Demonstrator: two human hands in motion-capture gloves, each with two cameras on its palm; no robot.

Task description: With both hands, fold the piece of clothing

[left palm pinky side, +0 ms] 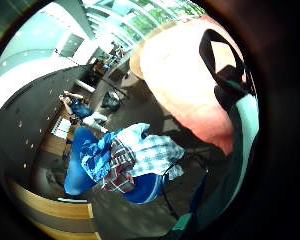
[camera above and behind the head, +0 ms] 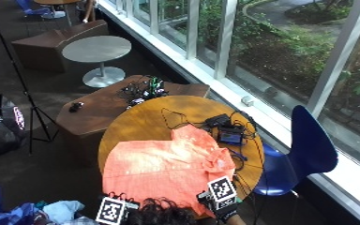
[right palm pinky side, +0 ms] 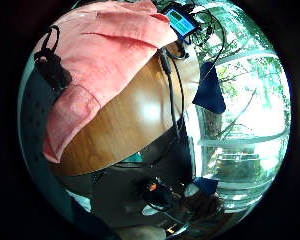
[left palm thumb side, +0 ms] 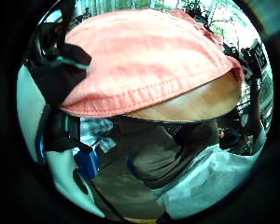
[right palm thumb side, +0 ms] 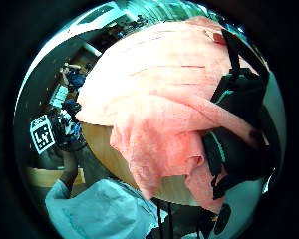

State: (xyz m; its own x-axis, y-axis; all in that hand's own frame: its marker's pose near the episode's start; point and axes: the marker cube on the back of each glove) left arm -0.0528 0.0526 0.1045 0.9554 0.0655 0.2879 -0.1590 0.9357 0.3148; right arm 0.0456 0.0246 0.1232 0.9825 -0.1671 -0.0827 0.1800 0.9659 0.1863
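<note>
A salmon-orange shirt (camera above and behind the head: 168, 168) lies spread flat on the round wooden table (camera above and behind the head: 142, 119), its near hem at the table's near edge. My left hand (camera above and behind the head: 114, 202) is at the hem's left corner. In its thumb side view, black fingers (left palm thumb side: 56, 70) curl over the stitched hem (left palm thumb side: 144, 91). My right hand (camera above and behind the head: 225, 210) is at the shirt's near right corner. There, black fingers (right palm thumb side: 239, 114) pinch bunched cloth (right palm thumb side: 159, 149) that hangs off the table edge. The collar end points away from me.
A small device with a lit screen (camera above and behind the head: 231, 137) and tangled cables (camera above and behind the head: 180, 117) sit on the table just past the shirt's right side. A blue chair (camera above and behind the head: 304, 150) stands at the right. A heap of other clothes (camera above and behind the head: 18, 213) lies at the lower left.
</note>
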